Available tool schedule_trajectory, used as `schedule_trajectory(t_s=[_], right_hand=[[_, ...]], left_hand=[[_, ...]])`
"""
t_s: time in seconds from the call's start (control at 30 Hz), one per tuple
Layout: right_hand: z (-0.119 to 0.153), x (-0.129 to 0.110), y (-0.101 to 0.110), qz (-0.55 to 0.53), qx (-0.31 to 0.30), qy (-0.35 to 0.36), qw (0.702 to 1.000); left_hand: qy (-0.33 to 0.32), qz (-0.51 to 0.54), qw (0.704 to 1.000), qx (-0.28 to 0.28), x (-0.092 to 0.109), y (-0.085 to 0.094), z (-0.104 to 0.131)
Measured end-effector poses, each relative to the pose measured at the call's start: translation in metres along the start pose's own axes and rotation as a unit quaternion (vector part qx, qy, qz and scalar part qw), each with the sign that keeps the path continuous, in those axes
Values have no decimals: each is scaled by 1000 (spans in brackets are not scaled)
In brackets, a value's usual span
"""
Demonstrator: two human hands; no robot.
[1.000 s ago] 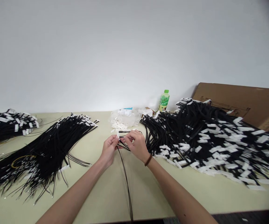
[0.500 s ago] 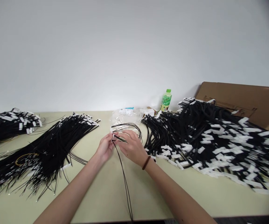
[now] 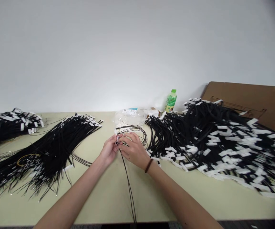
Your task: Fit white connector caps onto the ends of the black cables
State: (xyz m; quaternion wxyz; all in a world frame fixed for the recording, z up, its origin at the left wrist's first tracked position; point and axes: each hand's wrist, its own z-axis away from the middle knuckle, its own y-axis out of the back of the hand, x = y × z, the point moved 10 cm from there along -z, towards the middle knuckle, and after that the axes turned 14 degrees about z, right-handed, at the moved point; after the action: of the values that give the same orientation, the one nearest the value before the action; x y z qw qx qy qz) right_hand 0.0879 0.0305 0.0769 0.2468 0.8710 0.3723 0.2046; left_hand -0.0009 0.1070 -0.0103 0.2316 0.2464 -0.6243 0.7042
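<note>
My left hand [image 3: 109,149] pinches a small white connector [image 3: 117,139] above the middle of the table. Right against it, the closed fingers of my right hand [image 3: 134,152] grip a thin black cable whose end is hidden between my fingertips. From below the fingers, a few black cables [image 3: 128,183] hang down to the table's front edge. Behind my hands a loose coil of black cable [image 3: 140,129] lies on the table.
Bundles of black cables with white connectors lie at left [image 3: 61,140] and far left [image 3: 6,127]. A big heap [image 3: 199,133] fills the right. Behind are a clear plastic bag [image 3: 127,118], a green-capped bottle [image 3: 171,101] and a cardboard box [image 3: 242,98].
The fingers of my right hand have closed in on the connector, and the black cable stub seen between the hands is now mostly covered. The view has shifted slightly.
</note>
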Motion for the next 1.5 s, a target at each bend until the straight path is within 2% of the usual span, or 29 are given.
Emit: schedule_trajectory(t_s=[0.17, 0.77, 1.03, 1.27, 1.5], right_hand=[[0, 2, -4, -11, -14, -11, 1000], [3, 0, -11, -6, -25, -1, 1000], [0, -2, -9, -27, -14, -2, 1000], [-1, -9, -13, -53, -23, 12, 998], [3, -8, -23, -89, -59, 35, 994]], left_hand=[[-3, -9, 1000, -7, -1, 4, -3], [2, 7, 1000, 1, -5, 3, -1], [-5, -5, 1000, 1, -7, 5, -3], [27, -24, 999, -8, -13, 4, -1], [23, -26, 999, 29, -9, 11, -3]])
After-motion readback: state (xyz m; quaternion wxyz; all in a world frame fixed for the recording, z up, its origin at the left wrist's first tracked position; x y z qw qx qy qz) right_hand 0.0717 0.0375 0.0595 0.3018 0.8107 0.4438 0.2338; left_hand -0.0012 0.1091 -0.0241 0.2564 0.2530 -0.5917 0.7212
